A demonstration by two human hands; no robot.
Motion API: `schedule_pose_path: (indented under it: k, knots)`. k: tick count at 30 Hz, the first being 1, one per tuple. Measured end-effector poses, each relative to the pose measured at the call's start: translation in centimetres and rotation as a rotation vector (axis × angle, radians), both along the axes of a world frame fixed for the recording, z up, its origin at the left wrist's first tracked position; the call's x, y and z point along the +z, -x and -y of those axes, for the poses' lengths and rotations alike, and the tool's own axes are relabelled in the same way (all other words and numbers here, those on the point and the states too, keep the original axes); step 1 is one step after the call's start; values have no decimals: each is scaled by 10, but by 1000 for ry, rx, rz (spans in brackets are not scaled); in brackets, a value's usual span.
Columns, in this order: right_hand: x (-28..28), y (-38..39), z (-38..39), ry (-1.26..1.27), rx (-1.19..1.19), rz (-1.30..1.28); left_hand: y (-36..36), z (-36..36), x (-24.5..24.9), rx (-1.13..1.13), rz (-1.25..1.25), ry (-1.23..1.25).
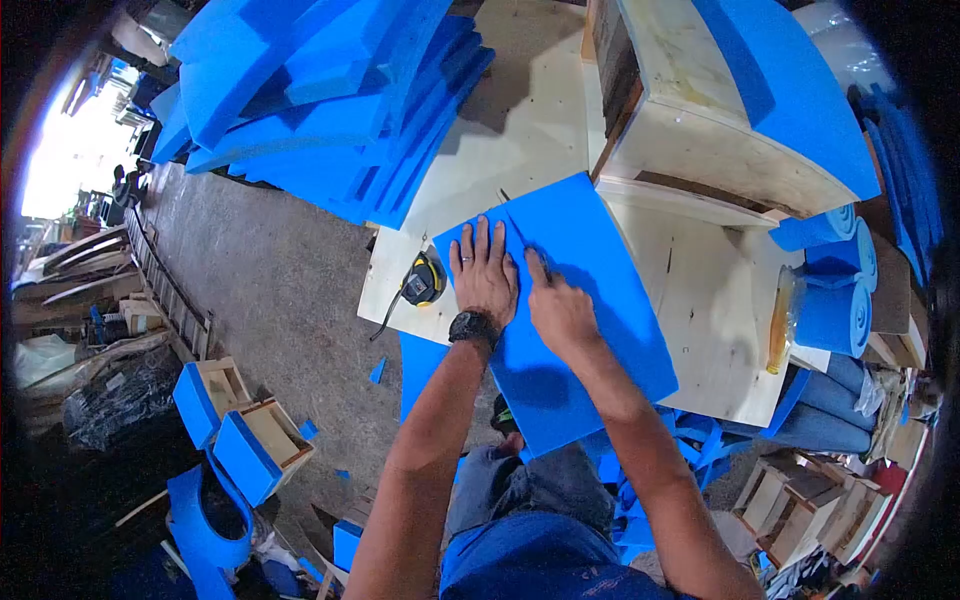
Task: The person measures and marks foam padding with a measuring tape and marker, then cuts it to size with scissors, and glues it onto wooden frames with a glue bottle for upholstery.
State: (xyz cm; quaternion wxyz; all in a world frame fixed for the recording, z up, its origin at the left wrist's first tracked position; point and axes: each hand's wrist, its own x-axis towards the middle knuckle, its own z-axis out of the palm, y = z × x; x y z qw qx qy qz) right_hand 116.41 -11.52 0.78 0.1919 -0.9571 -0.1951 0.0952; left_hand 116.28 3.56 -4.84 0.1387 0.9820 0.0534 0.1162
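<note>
A blue foam sheet (600, 330) lies at an angle on the pale plywood tabletop, its near corner hanging over the edge toward my body. My left hand (487, 280) presses flat on the sheet near its left edge, fingers stretched out. My right hand (560, 310) is closed around a knife (516, 220), index finger extended along it. The thin blade points away from me across the foam, and its tip reaches the sheet's far left edge. Just left of my left hand, a black and yellow tape measure (424, 281) sits on the plywood.
Stacked blue foam pieces (310, 110) rise at the far left. A wooden frame (690, 150) with foam on top stands at the far right. Foam rolls (840, 290) and a bottle (780, 325) are at right. Foam-covered boxes (255, 455) and a ladder (165, 270) occupy the floor at left.
</note>
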Motion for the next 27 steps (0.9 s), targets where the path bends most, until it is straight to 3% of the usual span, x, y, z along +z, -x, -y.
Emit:
schedule_pose_path:
  k: [2,10,14,16,18,27]
  knots:
    - [-22,-25,-18,-53,9,101,-1,1,3,0,-17,-2]
    - [11,-3,11,21,16,-98,0,-1,-1,-15,36,-6]
    - [-12,-19,-5,7,41,-29,-5,1,8,-35,49,-12]
    - [-2,-29,-12,25,45,-112,-9,-3,13,-81,32,-36]
    - [-6,-27,-10,-21,62,-54,-23,-11,-2,-222,111,-30]
    - [-4,1,19,-14,96,-88,-28,-15,-17,-226,83,-74]
